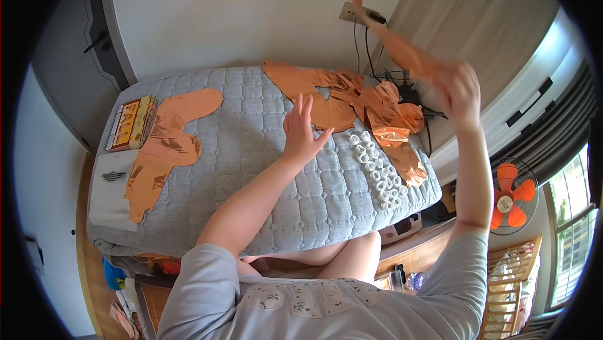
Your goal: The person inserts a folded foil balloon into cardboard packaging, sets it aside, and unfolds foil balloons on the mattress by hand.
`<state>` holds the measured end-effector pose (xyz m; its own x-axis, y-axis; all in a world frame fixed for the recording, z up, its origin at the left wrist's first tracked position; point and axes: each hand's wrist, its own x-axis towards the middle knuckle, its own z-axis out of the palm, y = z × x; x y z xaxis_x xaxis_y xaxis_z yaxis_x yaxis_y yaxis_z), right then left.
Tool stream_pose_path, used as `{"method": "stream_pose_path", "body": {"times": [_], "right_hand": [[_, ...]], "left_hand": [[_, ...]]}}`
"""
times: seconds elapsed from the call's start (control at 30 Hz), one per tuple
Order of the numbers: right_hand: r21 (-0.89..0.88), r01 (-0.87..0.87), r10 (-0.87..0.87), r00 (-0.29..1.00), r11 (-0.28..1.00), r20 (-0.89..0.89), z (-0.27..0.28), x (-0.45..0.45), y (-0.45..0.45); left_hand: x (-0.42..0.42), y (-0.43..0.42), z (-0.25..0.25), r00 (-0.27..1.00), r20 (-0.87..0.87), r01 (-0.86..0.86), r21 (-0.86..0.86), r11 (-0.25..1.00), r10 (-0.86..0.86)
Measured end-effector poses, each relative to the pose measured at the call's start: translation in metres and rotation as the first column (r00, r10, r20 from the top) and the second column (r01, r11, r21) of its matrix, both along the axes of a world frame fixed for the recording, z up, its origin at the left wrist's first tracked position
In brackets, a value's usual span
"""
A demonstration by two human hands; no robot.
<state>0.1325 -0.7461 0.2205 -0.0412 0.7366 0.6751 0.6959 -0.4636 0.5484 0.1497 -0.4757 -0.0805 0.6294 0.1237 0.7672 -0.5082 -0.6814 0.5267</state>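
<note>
My right hand (458, 92) is raised at the upper right, its fingers closed on one end of a long copper-coloured foil piece (402, 48), which is blurred and reaches up past the wall socket. Over the mattress, my left hand (304, 129) has its fingers spread, above or lightly on a flat copper foil sheet (333, 114); contact is unclear. Crumpled copper foil (380, 104) lies to the right of that sheet. On the left side of the mattress another foil shape (166, 145) is laid flat. Several white rings (377, 173) stand in rows near the right edge.
The grey quilted mattress (251, 183) spans the middle. At its left lie a colourful packet (130, 123) and a bundle of thin dark pieces (114, 177) on a pale sheet. Black cables (408, 92) lie behind the right corner. An orange-bladed fan (512, 197) stands right.
</note>
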Motion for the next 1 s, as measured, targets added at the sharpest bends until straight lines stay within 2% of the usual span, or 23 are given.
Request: {"method": "stream_pose_path", "body": {"times": [0.03, 0.1, 0.13, 0.2, 0.23, 0.27, 0.33, 0.37, 0.4, 0.43, 0.47, 0.53, 0.57, 0.6, 0.63, 0.67, 0.7, 0.77, 0.8, 0.87, 0.9, 0.93, 1.0], "right_hand": [[-0.13, -0.004, 0.0, 1.0, 0.991, -0.027, -0.001, -0.028, -0.004], [-0.221, -0.03, 0.03, 1.0, 0.975, -0.006, -0.004, -0.077, -0.006], [-0.262, -0.033, 0.022, 0.999, 0.965, -0.046, -0.004, -0.106, -0.007], [-0.29, -0.035, 0.011, 0.996, 0.956, -0.085, 0.005, -0.144, -0.005], [-0.281, -0.114, 0.088, 0.991, 0.953, -0.102, 0.01, -0.16, -0.005], [-0.266, -0.176, 0.15, 0.982, 0.948, -0.118, 0.013, -0.178, -0.008], [-0.105, -0.238, 0.212, 0.954, 0.966, -0.211, 0.025, -0.198, -0.012], [-0.029, -0.201, 0.194, 0.969, 0.979, -0.151, 0.026, -0.202, -0.02], [-0.015, -0.261, 0.257, 0.957, 0.965, -0.134, 0.034, -0.199, -0.021], [-0.065, -0.157, 0.148, 0.98, 0.985, -0.13, 0.047, -0.205, -0.023], [-0.052, -0.157, 0.14, 0.96, 0.986, -0.244, 0.05, -0.201, -0.025], [0.166, -0.098, 0.163, 0.885, 0.981, -0.437, 0.052, -0.198, -0.004], [0.32, 0.086, 0.11, 0.83, 0.943, -0.547, 0.042, -0.181, -0.015], [0.329, -0.008, 0.254, 0.652, 0.944, -0.715, 0.061, -0.185, 0.019], [0.308, 0.056, 0.21, 0.618, 0.95, -0.758, 0.06, -0.176, 0.031], [0.317, -0.142, 0.313, 0.744, 0.938, -0.591, 0.038, -0.142, 0.033], [0.336, -0.018, 0.258, 0.679, 0.942, -0.687, 0.032, -0.147, 0.046], [0.366, 0.056, 0.229, 0.69, 0.929, -0.686, 0.008, -0.124, 0.074], [0.354, 0.08, 0.195, 0.711, 0.932, -0.675, -0.009, -0.105, 0.09], [0.427, 0.147, 0.078, 0.882, 0.892, -0.465, -0.058, -0.07, 0.13], [0.386, 0.232, -0.065, 0.915, 0.893, -0.399, -0.081, -0.076, 0.139], [0.352, 0.31, -0.198, 0.927, 0.883, -0.319, -0.101, -0.084, 0.154], [0.17, 0.324, -0.222, 0.87, 0.931, -0.441, -0.143, -0.123, 0.173]], "left_hand": [[-0.001, -0.001, 0.006, 1.0, 0.001, 0.001, 0.003, 1.0, -0.001], [-0.005, -0.004, 0.019, 0.908, 0.416, 0.066, -0.015, 0.998, -0.054], [-0.015, -0.006, 0.035, 0.907, 0.418, 0.064, -0.007, 0.998, -0.055], [-0.052, -0.005, 0.089, 0.811, 0.585, -0.021, 0.007, 1.0, 0.013], [-0.079, -0.004, 0.108, 0.884, 0.467, 0.006, 0.0, 1.0, -0.005], [-0.1, -0.001, 0.125, 0.885, 0.464, 0.038, 0.021, 0.999, -0.043], [-0.132, 0.007, 0.15, 0.917, 0.302, 0.186, 0.252, 0.95, -0.26], [-0.144, 0.007, 0.154, 0.892, 0.297, 0.277, 0.238, 0.931, -0.342], [-0.157, 0.012, 0.149, 0.895, 0.167, 0.386, 0.174, 0.906, -0.413], [-0.17, 0.02, 0.142, 0.874, 0.035, 0.479, 0.1, 0.872, -0.484], [-0.186, 0.029, 0.14, 0.866, -0.049, 0.499, 0.074, 0.863, -0.497], [-0.212, 0.058, 0.132, 0.811, -0.246, 0.539, -0.039, 0.841, -0.531], [-0.224, 0.075, 0.125, 0.752, -0.359, 0.546, -0.128, 0.828, -0.552], [-0.236, 0.091, 0.117, 0.721, -0.37, 0.526, -0.256, 0.811, -0.585], [-0.246, 0.106, 0.11, 0.69, -0.382, 0.49, -0.378, 0.785, -0.615], [-0.253, 0.121, 0.103, 0.683, -0.354, 0.513, -0.39, 0.765, -0.638], [-0.258, 0.136, 0.098, 0.68, -0.321, 0.533, -0.402, 0.745, -0.66], [-0.256, 0.171, 0.057, 0.792, -0.176, 0.443, -0.495, 0.748, -0.585], [-0.256, 0.185, 0.056, 0.771, -0.186, 0.467, -0.487, 0.738, -0.61], [-0.258, 0.202, 0.06, 0.664, -0.549, 0.036, -0.655, 0.755, -0.507], [-0.258, 0.187, 0.055, 0.765, -0.438, 0.051, -0.691, 0.721, -0.473], [-0.259, 0.195, 0.048, 0.767, -0.444, 0.048, -0.681, 0.731, -0.464], [-0.26, 0.223, 0.037, 0.6, -0.739, -0.125, -0.463, 0.878, -0.304]]}}
